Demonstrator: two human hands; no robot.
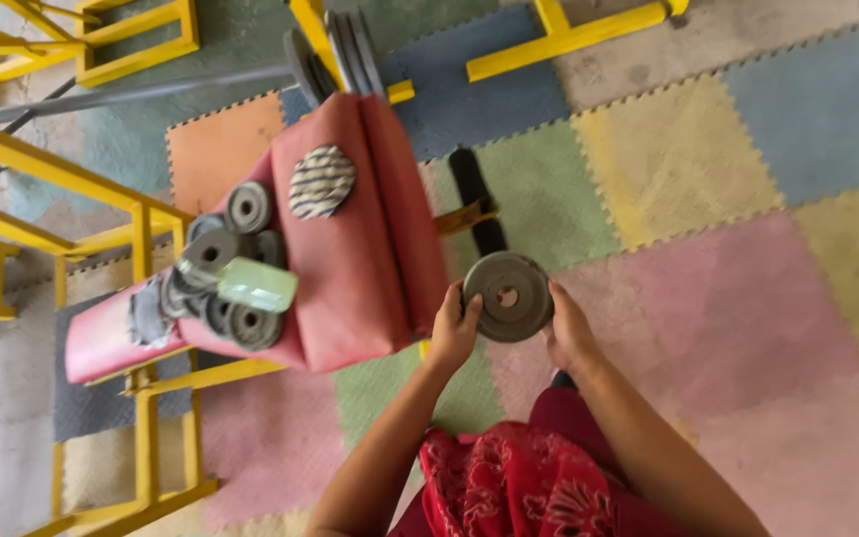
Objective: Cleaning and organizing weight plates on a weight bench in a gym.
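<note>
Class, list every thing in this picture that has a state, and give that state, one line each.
Round grey metal weight plate: held off the floor, flat face to the camera.
Left hand: gripping its left rim.
Right hand: gripping its right rim.
Red padded bench: loaded.
Smaller grey plates: piled on the bench.

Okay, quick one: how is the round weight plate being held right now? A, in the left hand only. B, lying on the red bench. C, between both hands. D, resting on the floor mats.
C: the weight plate sits between the left hand and the right hand, above the mats, beside the bench.
</note>
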